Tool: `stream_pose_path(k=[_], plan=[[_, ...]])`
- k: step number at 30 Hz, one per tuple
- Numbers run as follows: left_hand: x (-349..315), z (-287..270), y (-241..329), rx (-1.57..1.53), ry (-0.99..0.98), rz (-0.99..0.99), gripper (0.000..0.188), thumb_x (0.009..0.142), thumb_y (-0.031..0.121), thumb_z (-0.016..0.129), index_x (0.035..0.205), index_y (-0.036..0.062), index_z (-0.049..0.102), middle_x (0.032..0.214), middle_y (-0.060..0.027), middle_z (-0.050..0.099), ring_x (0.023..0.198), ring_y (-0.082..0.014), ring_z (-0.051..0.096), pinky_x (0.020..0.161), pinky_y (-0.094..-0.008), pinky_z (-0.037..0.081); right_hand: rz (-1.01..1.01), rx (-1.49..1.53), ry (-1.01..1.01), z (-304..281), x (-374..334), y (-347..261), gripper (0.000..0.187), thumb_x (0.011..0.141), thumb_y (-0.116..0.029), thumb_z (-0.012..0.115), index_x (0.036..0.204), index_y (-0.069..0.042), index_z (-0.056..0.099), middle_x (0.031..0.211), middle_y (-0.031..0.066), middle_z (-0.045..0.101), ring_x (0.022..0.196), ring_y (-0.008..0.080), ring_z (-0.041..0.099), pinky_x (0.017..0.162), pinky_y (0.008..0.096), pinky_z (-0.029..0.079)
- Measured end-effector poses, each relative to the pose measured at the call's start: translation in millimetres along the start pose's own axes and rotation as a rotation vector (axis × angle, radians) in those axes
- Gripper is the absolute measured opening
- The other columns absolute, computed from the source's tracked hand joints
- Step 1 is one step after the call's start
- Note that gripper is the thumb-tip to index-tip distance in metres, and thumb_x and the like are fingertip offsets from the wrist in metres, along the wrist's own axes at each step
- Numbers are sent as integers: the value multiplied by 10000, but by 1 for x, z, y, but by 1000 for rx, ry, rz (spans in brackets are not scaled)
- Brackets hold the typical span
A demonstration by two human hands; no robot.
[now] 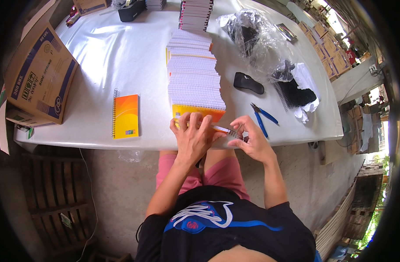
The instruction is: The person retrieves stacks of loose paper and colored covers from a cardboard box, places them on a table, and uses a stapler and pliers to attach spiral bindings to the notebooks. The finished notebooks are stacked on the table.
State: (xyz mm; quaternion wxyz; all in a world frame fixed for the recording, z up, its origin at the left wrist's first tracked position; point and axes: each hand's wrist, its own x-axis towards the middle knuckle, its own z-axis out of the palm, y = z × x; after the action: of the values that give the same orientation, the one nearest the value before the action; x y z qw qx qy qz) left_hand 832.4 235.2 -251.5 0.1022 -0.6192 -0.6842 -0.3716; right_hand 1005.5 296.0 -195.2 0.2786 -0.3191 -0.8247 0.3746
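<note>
At the table's front edge my left hand (192,136) grips a small notebook (220,129), fingers over its top and mostly hiding it. My right hand (255,142) is closed, thumb and fingers pinching a dark spiral binding coil (237,134) at the notebook's right end. Just beyond my hands runs a long row of unbound notebook pads (195,85), a yellow-orange cover (204,112) facing me at its near end. To the left lies a spiral notebook (126,117) with an orange and yellow cover. Blue-handled cutting pliers (264,118) rest open to the right.
A large cardboard box (45,74) stands at the table's left side. On the right are a black pouch-like object (249,83), a bunch of black coils (299,94) and crumpled clear plastic (256,41). More stacked notebooks (195,15) and a black tape dispenser (132,11) sit at the back.
</note>
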Motion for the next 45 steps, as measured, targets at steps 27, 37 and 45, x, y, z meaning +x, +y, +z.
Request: stream_pose_path(k=[27,37,45], plan=[[5,0,-11,-159,31,53,488,569,522,768,739,102,585,1168,-90,530,1142,-309,450,916,-470,330,-89,666,-289,-28,26,53,191,767,20,636,949,35,694,1004,241,660,953,300,651,885,391,507],[8,-4,-12,-149,-55,40,506,524,510,788,789,121,601,1198,-79,511,1188,-292,424,926,-484,327,-209,509,-250,-20,27,35,363,651,149,594,959,-6,709,1013,146,689,935,227,666,830,294,511],[10,-3,-24,-255,5,-5,634,418,462,862,806,60,562,1088,-87,508,1057,-319,447,842,-431,441,-128,337,-266,-9,26,29,397,640,165,582,969,-18,710,1017,148,687,972,228,657,853,292,507]])
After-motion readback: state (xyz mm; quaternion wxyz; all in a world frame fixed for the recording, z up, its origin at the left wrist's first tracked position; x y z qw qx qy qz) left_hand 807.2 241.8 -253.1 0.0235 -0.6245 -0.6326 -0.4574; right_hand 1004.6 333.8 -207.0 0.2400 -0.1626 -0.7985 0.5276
